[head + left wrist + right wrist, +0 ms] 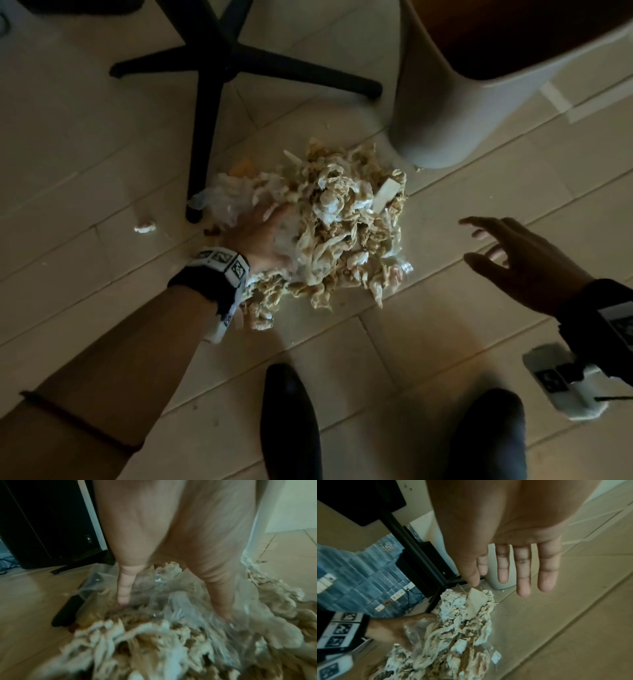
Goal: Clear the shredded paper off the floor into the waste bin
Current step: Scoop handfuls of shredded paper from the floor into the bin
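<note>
Overhead, I saw the shredded paper [346,222] heaped mid-floor beside the waste bin [455,113]. Left wrist: left hand [171,534] pressed into the heap, grasp unclear. Right wrist: right hand [510,540] hung spread wide, empty.

No word, brand name or number can be read anywhere around the heap of shredded paper [346,219] on the floor. The only signs are black-and-white square code markers on the band at the left wrist [222,265], touching the heap's near-left edge, and on the white camera unit [565,380] strapped at the right wrist, well to the heap's right. A small pale logo sits on the black box [88,539] behind the heap, too blurred to make out.
</note>
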`<act>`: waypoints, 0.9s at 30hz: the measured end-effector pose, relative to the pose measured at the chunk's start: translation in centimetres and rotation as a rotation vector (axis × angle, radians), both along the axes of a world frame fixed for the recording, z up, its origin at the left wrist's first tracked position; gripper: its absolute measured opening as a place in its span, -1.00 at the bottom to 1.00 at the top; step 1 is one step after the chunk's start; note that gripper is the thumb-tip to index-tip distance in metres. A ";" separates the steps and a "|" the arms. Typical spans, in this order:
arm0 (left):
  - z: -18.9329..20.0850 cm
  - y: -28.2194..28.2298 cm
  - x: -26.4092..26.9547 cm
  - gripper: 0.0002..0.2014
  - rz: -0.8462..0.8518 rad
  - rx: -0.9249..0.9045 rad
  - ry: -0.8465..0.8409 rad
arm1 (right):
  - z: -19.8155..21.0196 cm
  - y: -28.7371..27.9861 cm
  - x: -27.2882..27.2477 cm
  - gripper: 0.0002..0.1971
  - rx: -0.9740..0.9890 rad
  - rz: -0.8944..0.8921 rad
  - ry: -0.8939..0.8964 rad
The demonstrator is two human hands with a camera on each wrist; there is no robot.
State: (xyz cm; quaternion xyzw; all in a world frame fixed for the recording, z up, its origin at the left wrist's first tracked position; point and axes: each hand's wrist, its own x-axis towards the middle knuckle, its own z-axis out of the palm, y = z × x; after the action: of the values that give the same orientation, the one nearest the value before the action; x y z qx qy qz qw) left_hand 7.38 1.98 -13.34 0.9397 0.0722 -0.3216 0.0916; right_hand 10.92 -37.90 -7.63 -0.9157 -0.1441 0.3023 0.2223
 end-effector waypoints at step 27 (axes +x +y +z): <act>11.4 -12.5 -3.6 -0.75 -0.044 -0.927 -0.596 | 2.7 12.7 0.9 -0.46 0.900 -0.252 0.641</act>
State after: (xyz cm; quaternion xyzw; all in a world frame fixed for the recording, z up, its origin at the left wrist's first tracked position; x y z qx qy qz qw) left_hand 3.82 -10.48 -1.95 0.8525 -0.1260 -0.0414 0.5056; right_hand 11.83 -25.20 -4.95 -0.6031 -0.0735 0.4450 0.6579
